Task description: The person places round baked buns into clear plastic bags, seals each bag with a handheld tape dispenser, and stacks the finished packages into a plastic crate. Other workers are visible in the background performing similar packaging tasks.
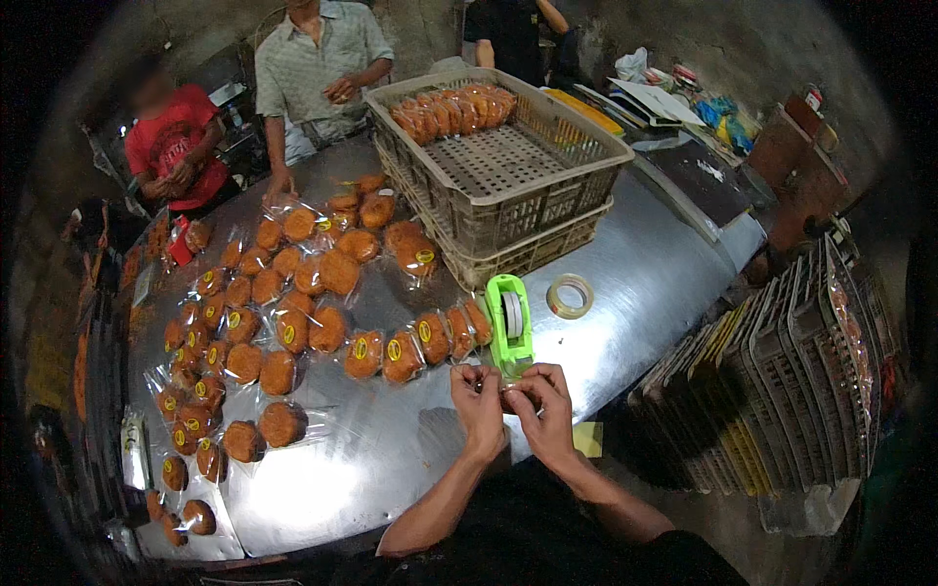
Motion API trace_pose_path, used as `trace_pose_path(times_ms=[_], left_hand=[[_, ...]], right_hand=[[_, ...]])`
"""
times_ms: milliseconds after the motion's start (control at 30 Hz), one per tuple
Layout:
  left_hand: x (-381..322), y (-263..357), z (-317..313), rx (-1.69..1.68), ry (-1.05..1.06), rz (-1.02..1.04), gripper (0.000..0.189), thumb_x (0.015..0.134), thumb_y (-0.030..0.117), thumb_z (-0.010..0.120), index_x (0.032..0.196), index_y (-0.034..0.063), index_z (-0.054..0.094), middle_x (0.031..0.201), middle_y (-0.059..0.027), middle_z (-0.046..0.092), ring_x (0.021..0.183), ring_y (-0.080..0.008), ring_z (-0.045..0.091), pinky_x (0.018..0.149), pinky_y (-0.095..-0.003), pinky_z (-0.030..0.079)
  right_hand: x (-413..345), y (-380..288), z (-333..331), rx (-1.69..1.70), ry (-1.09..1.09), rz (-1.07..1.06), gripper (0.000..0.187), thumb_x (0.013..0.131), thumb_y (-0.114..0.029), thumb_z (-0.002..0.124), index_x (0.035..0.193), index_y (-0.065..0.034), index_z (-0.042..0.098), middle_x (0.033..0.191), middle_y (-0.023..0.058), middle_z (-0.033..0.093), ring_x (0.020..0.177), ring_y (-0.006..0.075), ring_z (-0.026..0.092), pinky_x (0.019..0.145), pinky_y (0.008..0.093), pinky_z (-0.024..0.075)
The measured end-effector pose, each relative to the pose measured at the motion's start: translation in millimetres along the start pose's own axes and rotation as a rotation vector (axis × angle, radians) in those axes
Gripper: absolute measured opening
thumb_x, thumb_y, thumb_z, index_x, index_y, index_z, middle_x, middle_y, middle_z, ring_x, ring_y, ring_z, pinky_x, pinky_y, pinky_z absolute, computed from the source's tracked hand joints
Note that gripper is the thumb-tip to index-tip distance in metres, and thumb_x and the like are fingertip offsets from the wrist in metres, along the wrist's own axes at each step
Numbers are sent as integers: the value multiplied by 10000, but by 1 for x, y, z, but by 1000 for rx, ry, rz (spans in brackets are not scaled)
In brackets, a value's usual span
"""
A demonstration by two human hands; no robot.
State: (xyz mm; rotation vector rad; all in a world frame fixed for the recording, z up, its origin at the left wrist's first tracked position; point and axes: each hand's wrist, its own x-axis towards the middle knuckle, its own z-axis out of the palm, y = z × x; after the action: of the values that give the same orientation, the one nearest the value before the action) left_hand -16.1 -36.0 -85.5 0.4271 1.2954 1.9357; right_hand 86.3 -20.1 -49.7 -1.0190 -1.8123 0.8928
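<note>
My left hand and my right hand meet at the near edge of the metal table, just in front of a green tape dispenser. Between them is a brown bun in clear plastic, mostly hidden by my fingers. The fingertips of both hands pinch at its wrapping. Left of the dispenser, a short row of wrapped buns leans together, among them one with a yellow sticker. A loose roll of clear tape lies flat to the dispenser's right.
Many bagged buns spread over the left of the metal table. Two stacked plastic crates stand at the back; the upper holds bagged buns. Another person's hand touches the far buns. Stacked trays stand right.
</note>
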Motion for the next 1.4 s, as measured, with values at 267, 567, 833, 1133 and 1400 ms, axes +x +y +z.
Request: trace_pose_path(times_ms=[267,567,833,1133,1400], left_hand=[[-29,-32,1,458,-110,43,277,786,-44,612,866,73,373,799,-24,441,751,-104,432,698,-257,406],[-39,-63,3,355,-103,-16,279,781,-41,609,853,68,361,779,-42,462,695,-112,460,645,-267,420],[-36,-62,-8,475,-122,-1,289,760,-59,590,880,77,365,793,-38,482,749,-122,482,632,-282,447],[-23,-38,-26,455,-159,12,263,777,12,595,847,86,353,774,-27,464,738,-124,449,662,-285,418],[-29,-45,-27,489,-154,35,253,785,39,629,838,64,383,743,-36,445,703,-139,442,659,-300,418]], right_hand=[[-10,47,-37,182,-254,332,244,924,-208,635,1029,12,630,928,83,613,857,164,581,767,307,485],[47,100,-23,158,-422,488,368,895,-331,654,925,33,698,722,89,654,691,144,573,660,323,470],[49,73,-21,-336,-259,144,278,861,-245,681,841,32,679,721,175,665,651,293,653,628,390,501],[45,63,-10,-536,-243,175,234,841,-232,675,813,0,665,788,207,664,748,389,651,673,468,510],[58,75,-11,-717,-402,208,248,840,-289,656,853,-48,712,850,194,690,831,380,666,745,476,527]])
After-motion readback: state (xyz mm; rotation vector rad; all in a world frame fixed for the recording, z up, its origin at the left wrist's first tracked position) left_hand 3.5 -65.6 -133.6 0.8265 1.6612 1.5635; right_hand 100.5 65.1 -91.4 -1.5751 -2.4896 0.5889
